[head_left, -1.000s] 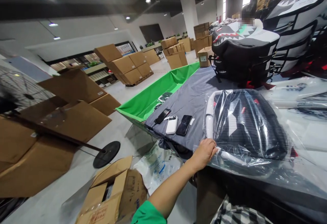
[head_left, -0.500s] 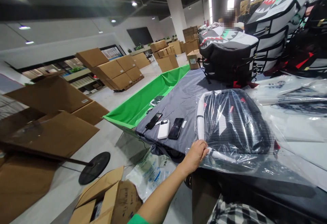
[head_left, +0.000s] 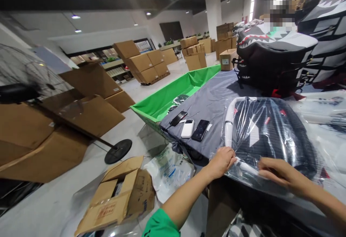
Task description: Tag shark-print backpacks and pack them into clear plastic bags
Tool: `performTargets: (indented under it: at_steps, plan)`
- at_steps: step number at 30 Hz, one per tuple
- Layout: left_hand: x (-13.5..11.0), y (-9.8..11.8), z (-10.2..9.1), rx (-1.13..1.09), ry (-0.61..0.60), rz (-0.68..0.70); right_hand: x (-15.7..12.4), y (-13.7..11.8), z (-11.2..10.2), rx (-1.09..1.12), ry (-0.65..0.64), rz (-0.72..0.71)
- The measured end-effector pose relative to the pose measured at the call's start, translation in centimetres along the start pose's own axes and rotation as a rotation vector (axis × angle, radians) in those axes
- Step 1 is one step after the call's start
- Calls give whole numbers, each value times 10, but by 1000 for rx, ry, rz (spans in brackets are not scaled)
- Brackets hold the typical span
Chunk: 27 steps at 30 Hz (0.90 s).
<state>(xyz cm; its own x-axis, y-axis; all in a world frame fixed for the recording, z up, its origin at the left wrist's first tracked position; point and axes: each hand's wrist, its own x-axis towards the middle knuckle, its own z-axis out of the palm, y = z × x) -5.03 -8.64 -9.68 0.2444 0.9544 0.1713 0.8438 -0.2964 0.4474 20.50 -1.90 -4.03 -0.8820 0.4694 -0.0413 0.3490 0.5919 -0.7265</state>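
Gripping a clear plastic bag with the curled left hand, right hand spread flat on it.

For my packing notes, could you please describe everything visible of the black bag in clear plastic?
The black bag has fine pale stripes, small red and white marks, and a curved white tube along one edge. Clear plastic wraps it. It lies flat; the left hand and right hand touch the plastic at its near edge.
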Motion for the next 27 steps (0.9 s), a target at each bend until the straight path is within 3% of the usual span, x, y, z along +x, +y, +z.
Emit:
performTargets:
  at_steps: [3, 6, 11, 15, 18, 21, 23, 25, 27]
  plan:
    - [0, 1, 0, 30, -1, 9, 70, -4, -14, -209, -271, -41]
    - [-1, 2, 1, 47, 10, 13, 102, 8, -19, -307, -358, 8]
    - [-2, 1, 0, 39, 20, 9, 93, 18, -28, -472, -128, 218]
    - [-2, 1, -1, 37, 12, 17, 79, 1, -12, -417, -198, 104]
    - [-1, 4, -1, 57, -14, -21, 85, -7, 13, -465, -211, 125]
    - [0, 8, -4, 57, -65, -68, 91, -7, 27, -470, -130, 151]
    - [1, 5, -11, -27, -67, -65, 78, 0, 24, -457, -65, 148]
    - [5, -4, -20, -185, 17, -97, 44, 14, 14, -382, 126, 167]
    - [12, -20, -26, -350, 163, -243, -4, 34, -2, -243, 450, 220]
